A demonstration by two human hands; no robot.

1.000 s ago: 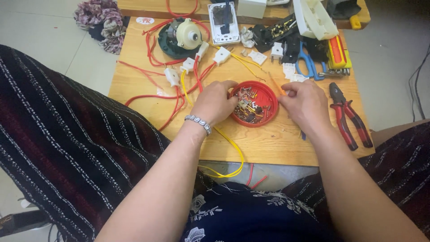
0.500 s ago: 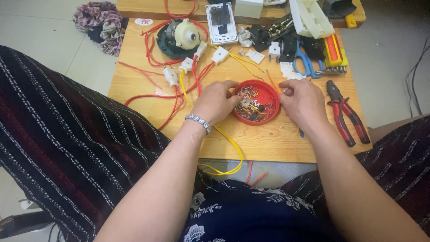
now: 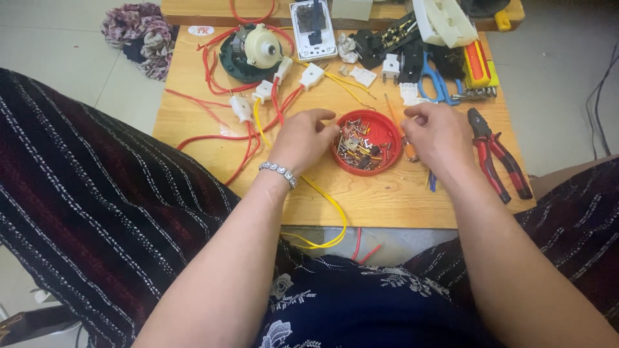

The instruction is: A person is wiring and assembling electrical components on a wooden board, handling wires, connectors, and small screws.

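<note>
Red round plastic lid [image 3: 380, 132] of metal bits, left hand [image 3: 302, 136], right hand [image 3: 435, 134] flanking

Bare wood lay open along the near edge of the table [image 3: 400, 206], crossed only by a yellow wire [image 3: 329, 206]. The red dish [image 3: 367, 138] sat hemmed between the left hand [image 3: 303, 138] and right hand [image 3: 435, 135]. Red-handled pliers [image 3: 496, 151] blocked the right side; red wires [image 3: 219, 122] cluttered the left; tools crowded the far edge
</note>
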